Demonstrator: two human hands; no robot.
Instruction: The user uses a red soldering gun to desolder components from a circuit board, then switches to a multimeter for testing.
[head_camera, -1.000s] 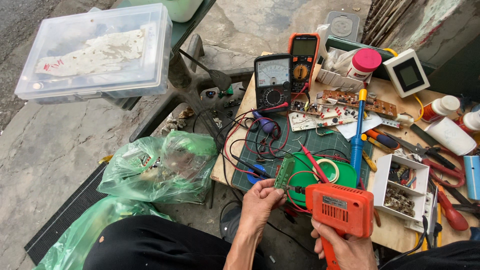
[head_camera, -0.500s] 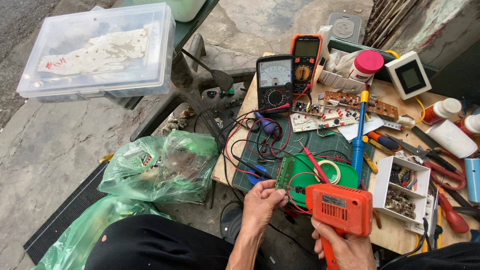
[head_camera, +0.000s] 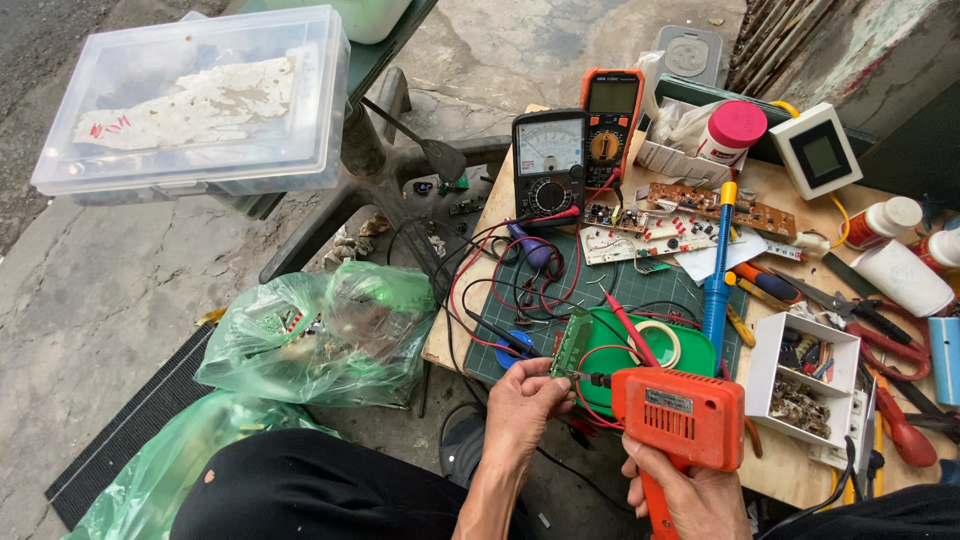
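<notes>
The left hand (head_camera: 525, 405) pinches a green board (head_camera: 572, 345) at the surface's (head_camera: 790, 475) near edge; the right hand (head_camera: 690, 495) grips an orange drill (head_camera: 680, 410) against it. Meters (head_camera: 550, 165), wires (head_camera: 500, 290) and tape (head_camera: 655, 342) crowd behind.

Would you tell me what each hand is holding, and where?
Right hand grips the orange drill by its handle; left hand pinches the green circuit board at its lower edge.

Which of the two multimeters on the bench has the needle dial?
The black multimeter, nearer the hands: it has a white needle scale. The orange-edged multimeter behind it has a flat digital screen instead.
</notes>
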